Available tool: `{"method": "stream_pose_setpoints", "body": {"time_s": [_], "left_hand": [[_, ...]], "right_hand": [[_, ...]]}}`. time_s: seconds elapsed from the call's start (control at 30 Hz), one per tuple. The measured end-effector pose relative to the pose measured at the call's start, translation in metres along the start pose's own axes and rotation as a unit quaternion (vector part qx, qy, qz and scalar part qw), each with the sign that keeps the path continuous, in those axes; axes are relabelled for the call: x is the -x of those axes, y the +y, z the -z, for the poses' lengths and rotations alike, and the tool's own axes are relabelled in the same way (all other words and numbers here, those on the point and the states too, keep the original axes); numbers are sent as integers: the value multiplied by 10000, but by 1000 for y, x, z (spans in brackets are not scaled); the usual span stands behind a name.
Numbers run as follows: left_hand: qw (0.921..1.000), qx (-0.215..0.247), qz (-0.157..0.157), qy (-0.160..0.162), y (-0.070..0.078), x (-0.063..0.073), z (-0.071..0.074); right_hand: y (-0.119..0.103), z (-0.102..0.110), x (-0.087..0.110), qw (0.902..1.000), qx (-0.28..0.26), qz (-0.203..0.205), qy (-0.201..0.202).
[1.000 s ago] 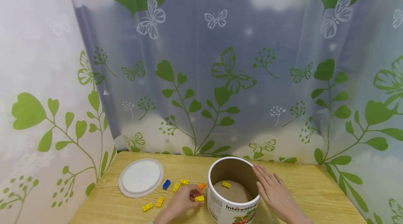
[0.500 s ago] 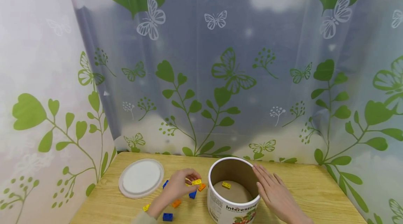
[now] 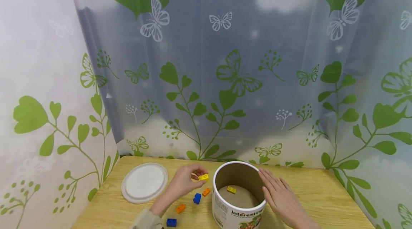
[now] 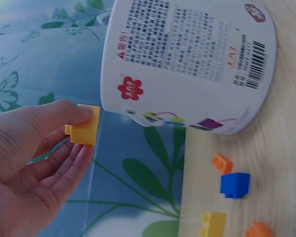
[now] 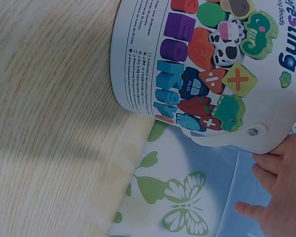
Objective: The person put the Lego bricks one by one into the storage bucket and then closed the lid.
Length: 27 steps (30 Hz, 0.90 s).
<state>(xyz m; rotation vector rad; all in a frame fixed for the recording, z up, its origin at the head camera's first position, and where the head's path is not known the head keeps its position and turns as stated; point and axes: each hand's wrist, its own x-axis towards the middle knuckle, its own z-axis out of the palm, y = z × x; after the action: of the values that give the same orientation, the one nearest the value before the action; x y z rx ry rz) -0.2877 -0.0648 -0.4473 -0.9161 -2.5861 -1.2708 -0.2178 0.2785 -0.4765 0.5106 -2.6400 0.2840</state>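
My left hand (image 3: 187, 179) pinches a yellow toy brick (image 3: 203, 177) between thumb and fingers, just left of a white bucket (image 3: 239, 210). In the left wrist view the brick (image 4: 86, 129) hangs near the bucket's rim, its studs facing the palm. My right hand (image 3: 284, 197) lies against the right side of the rim with its fingers straight. One yellow brick (image 3: 231, 189) rests on the bucket's floor. Left of the bucket, an orange brick (image 3: 206, 192), a blue brick (image 3: 197, 198), another orange brick (image 3: 180, 208) and another blue brick (image 3: 171, 222) are on the table.
A round white lid (image 3: 145, 182) lies at the back left of the wooden table (image 3: 309, 182). The left forearm hides part of the tabletop. Another yellow brick (image 4: 214, 224) shows in the left wrist view. A printed curtain (image 3: 206, 79) stands behind the table's back edge.
My left hand has carried the yellow brick up and away from the table beside the bucket, uncovering the blue and orange bricks there. My right hand stays at the rim.
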Motion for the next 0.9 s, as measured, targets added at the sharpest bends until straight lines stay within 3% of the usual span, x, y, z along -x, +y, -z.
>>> {"method": "stream_pose_setpoints", "body": {"time_s": [0.43, 0.9], "left_hand": [[9994, 141, -298, -95, 33, -33, -16], [9976, 137, -613, -300, 42, -66, -57]], "right_hand": [[2, 0, 1, 10000, 15, -10, -7], [2, -1, 0, 10000, 84, -3, -6]]}}
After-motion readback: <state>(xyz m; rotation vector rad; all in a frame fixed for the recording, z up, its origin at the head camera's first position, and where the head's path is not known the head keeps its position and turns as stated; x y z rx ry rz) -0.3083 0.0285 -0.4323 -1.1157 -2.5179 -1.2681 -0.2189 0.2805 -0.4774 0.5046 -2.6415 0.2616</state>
